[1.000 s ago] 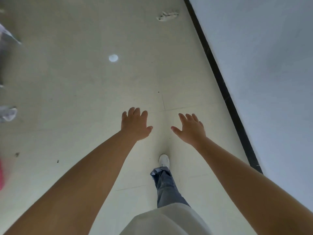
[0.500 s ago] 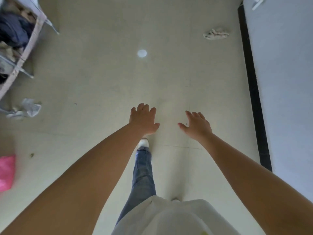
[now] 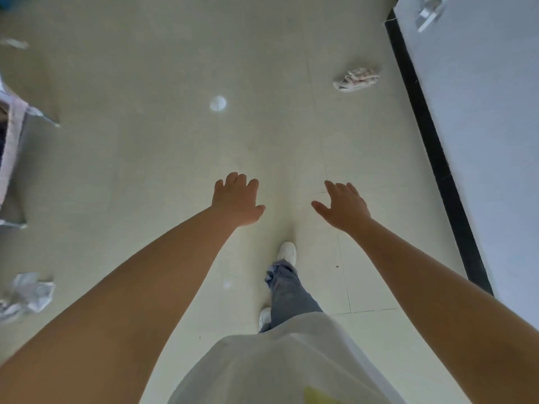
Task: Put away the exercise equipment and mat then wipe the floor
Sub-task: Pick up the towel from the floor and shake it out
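Note:
I look down at a pale tiled floor (image 3: 151,158). My left hand (image 3: 237,199) and my right hand (image 3: 344,208) stretch out in front of me, palms down, fingers straight, holding nothing. A crumpled whitish rag (image 3: 356,79) lies on the floor ahead to the right, close to the wall. No mat or exercise equipment is in view. My white shoe (image 3: 287,252) steps forward below my hands.
A white wall (image 3: 481,141) with a black skirting strip (image 3: 431,147) runs along the right. At the left edge stands a basket or rack (image 3: 14,135). Crumpled white paper or plastic (image 3: 27,293) lies at lower left. A round light spot (image 3: 218,103) shows on the floor.
I have walked forward: the rag and the wall have come closer on the right, the pink thing at the left has left the view, and my feet have swapped.

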Available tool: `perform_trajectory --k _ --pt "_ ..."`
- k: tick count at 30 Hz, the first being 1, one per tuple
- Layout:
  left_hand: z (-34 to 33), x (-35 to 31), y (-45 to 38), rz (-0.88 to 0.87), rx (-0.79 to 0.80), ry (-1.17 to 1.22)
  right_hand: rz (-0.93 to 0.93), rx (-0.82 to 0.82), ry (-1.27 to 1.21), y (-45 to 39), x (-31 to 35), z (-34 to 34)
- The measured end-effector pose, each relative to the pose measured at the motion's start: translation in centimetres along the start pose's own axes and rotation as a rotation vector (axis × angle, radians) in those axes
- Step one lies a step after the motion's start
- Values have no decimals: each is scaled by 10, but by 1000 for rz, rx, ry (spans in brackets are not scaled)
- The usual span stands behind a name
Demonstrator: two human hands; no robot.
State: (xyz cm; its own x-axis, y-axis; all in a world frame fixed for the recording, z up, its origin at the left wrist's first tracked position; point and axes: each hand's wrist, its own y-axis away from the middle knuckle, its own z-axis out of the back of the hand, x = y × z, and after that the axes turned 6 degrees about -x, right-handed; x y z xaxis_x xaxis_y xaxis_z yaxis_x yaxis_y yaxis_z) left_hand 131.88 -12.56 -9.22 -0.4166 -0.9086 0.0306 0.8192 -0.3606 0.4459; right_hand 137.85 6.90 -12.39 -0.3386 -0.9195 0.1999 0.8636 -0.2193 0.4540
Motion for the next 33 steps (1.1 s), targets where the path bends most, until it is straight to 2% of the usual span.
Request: perform_trajectory --k 8,18,23,29,33 --pt "89 19 -203 -82 0 -46 -136 5 -66 -184 -5 75" --pt "199 28 -413 -144 34 -122 -193 -29 -146 -373 2 195" --pt "243 21 -539 -227 66 -177 -254 -26 -166 -484 -16 241" --pt "308 7 -696 -365 87 -255 -419 6 -220 -612 -47 299" --pt "350 -7 -778 -417 129 -323 -507 28 -309 -668 -66 332"
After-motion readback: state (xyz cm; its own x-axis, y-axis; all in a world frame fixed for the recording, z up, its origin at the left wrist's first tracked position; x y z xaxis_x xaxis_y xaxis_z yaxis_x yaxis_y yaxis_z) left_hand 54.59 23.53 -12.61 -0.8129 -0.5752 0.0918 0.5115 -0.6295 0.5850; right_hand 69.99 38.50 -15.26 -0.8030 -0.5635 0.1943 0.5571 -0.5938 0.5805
